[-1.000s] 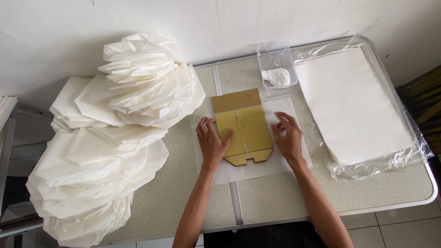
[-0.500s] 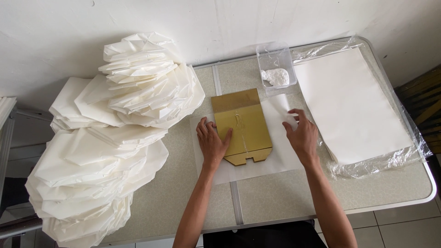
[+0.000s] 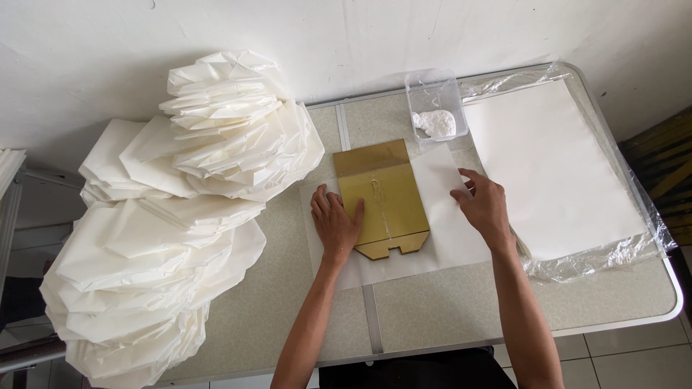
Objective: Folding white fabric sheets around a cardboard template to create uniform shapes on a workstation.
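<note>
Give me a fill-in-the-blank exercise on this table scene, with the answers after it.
1. The left hand presses on a flat card template whose colour is ____.
2. The template lies on a single sheet of white ____.
3. The right hand touches that sheet's ____ edge.
4. The small clear container holds a lump coloured ____.

Answers: gold; paper; right; white

Speckled folding table (image 3: 447, 302) bearing: paper sheet (image 3: 447, 238) lying at centre; folded white bags (image 3: 180, 216) heaping toward 9 o'clock; plastic-wrapped paper stack (image 3: 555, 166) sitting toward 2 o'clock; clear tub (image 3: 435, 108) standing at 12 o'clock.
</note>
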